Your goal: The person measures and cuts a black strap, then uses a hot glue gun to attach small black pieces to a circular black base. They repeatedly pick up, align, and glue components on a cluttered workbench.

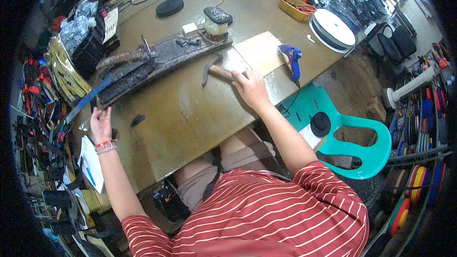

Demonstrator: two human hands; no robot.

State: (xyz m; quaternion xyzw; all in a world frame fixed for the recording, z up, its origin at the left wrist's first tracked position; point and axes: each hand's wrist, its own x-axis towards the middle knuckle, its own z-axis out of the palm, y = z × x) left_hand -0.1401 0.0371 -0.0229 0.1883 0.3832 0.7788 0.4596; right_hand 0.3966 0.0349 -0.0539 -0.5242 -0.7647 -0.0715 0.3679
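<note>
My right hand [250,88] is closed around the end of a hammer's wooden handle. The hammer [220,71] lies low over the tabletop, its dark curved head pointing left. At the left, my left hand [101,126] is palm up with its fingers apart, and I see nothing held in it. Just above its fingertips runs a long blue bar [93,94], which slants across a dark, worn wooden board [166,62]. A small black piece [137,120] lies on the table to the right of my left hand.
Beyond the hammer lie a tan sheet [259,52] and a blue glue gun [293,62]. A white reel [333,28], a yellow tray [295,9] and a black coil [169,7] are farther back. Paper with a blue pen [89,171] sits at left; a turquoise chair [366,133] stands at right.
</note>
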